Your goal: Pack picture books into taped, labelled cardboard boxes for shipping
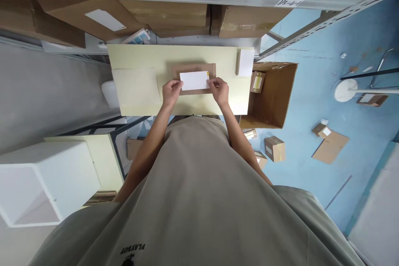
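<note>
A white rectangular label (pixel 193 80) with a small yellow patch at its right end is stretched between my two hands. My left hand (pixel 171 92) pinches its left end, and my right hand (pixel 219 90) pinches the right end. Under the label lies a flat brown cardboard piece or package (pixel 195 67) on the pale yellow tabletop (pixel 134 58). I cannot tell whether the label touches the cardboard. At the table's right back corner sits a stack of white labels or cards (pixel 246 62).
Against the table's right side stands a large open carton (pixel 274 95) with a small taped box (pixel 257 82) inside. Brown boxes (pixel 177 18) fill the shelf behind. More boxes (pixel 274 149) lie on the blue floor, near a round-topped stool (pixel 344 90). A white bin (pixel 71 166) stands at left.
</note>
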A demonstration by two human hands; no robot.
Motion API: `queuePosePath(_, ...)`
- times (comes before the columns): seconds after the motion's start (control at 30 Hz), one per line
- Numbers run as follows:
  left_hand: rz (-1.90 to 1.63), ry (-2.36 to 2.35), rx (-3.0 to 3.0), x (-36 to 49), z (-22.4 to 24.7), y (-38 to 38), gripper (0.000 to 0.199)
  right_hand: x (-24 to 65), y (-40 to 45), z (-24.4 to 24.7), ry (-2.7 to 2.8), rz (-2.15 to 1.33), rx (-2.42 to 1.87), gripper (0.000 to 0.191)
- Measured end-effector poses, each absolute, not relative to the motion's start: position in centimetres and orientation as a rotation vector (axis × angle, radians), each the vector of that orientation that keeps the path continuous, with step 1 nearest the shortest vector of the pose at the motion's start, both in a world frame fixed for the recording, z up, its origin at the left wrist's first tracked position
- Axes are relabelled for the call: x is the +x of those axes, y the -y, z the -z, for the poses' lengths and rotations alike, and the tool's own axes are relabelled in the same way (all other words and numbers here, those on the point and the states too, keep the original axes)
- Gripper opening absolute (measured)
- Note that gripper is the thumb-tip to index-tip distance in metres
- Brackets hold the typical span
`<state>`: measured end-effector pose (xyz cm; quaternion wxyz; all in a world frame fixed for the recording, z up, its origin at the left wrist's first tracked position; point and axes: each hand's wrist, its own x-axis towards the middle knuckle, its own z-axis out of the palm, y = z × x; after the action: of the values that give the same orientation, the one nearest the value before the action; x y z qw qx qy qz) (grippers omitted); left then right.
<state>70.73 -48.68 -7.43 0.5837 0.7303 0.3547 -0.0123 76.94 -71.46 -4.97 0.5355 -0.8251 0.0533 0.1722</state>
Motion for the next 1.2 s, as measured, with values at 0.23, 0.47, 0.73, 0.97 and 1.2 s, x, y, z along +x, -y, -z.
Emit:
queuePosePath(0.23, -0.008, -0.810, 1.847, 71.0, 9.6, 48.0, 0.017, 76.9, 70.4, 7.4, -0.064, -0.341, -2.162, 0.031)
queuePosePath(0.47, -0.020, -0.844, 1.844, 71.5, 9.7, 48.4, 0.014, 77.0, 70.0, 8.4, -0.028, -0.305, -2.260, 0.027)
queuePosePath(0.73, -0.025, -0.854, 1.854, 71.6, 9.7, 48.7, 0.011, 77.0, 69.8, 8.6, -0.031, -0.287, -2.295, 0.026)
queuePosePath(0.97, 0.023, -0.872, 1.950, 71.6, 9.5, 48.7, 0.011, 77.2, 69.6, 8.7, -0.021, -0.339, -2.370, 0.023)
queuePosePath(1.2, 0.040, -0.875, 1.971, 71.8, 9.2, 48.7, 0.012, 77.1, 69.0, 8.6, -0.015, -0.315, -2.490, 0.022)
